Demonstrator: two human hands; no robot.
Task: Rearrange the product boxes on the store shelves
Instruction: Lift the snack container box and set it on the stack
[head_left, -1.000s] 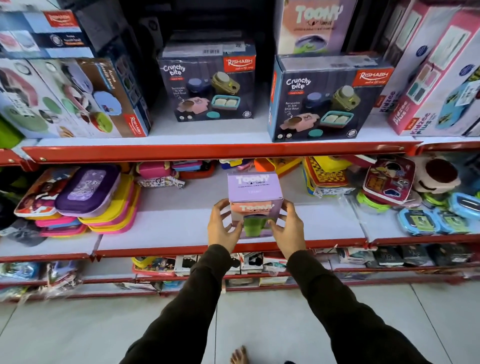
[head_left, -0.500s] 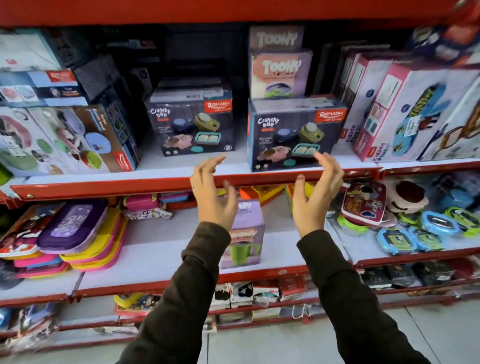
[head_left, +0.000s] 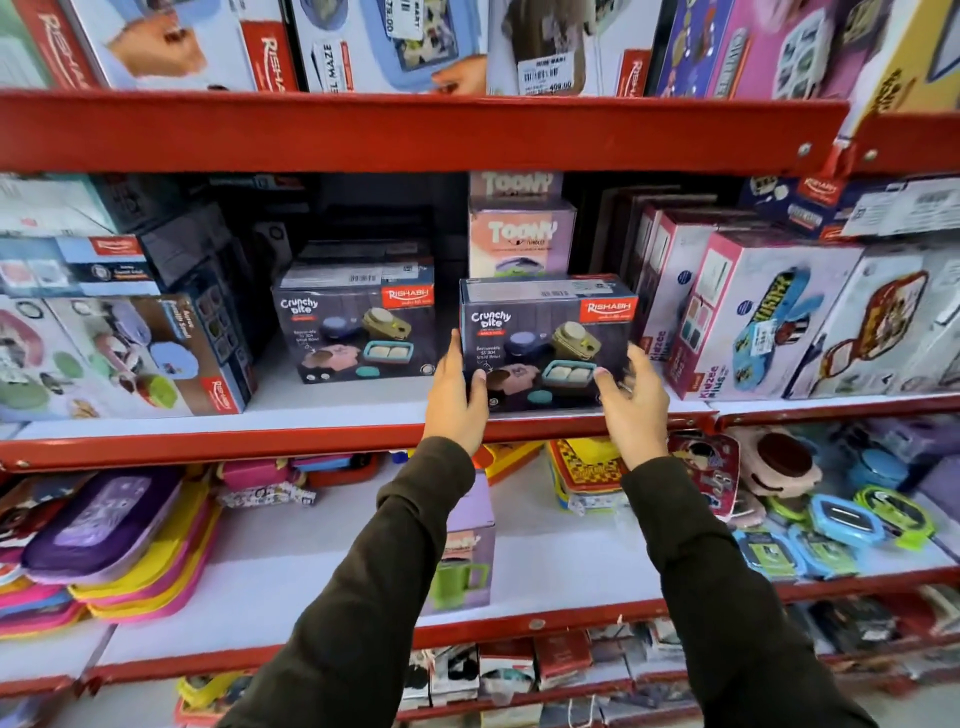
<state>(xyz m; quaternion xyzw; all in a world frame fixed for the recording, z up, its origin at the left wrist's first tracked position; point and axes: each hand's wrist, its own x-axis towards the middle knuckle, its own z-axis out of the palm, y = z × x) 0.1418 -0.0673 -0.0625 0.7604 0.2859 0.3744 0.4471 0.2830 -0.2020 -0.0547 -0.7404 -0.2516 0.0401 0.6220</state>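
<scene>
A dark "Crunchy bite" box (head_left: 545, 338) stands at the front of the middle shelf (head_left: 311, 441). My left hand (head_left: 457, 395) presses its lower left edge and my right hand (head_left: 631, 400) clasps its lower right corner. A second matching box (head_left: 358, 327) stands to its left, further back. Two purple "Toony" boxes (head_left: 522, 239) are stacked behind the held box. On the shelf below, a third Toony box (head_left: 465, 551) stands alone, partly hidden by my left sleeve.
Pink and white boxes (head_left: 727, 312) crowd the middle shelf's right side, blue and white ones (head_left: 119, 353) the left. The red upper shelf lip (head_left: 415, 130) hangs close above. Lunch boxes (head_left: 114, 545) and small containers (head_left: 841, 525) fill the lower shelf's sides.
My hands let go of the purple Toony box on the lower shelf, rose with fingers spread, and now grip the right Crunchy bite box on the middle shelf. The view tilted upward.
</scene>
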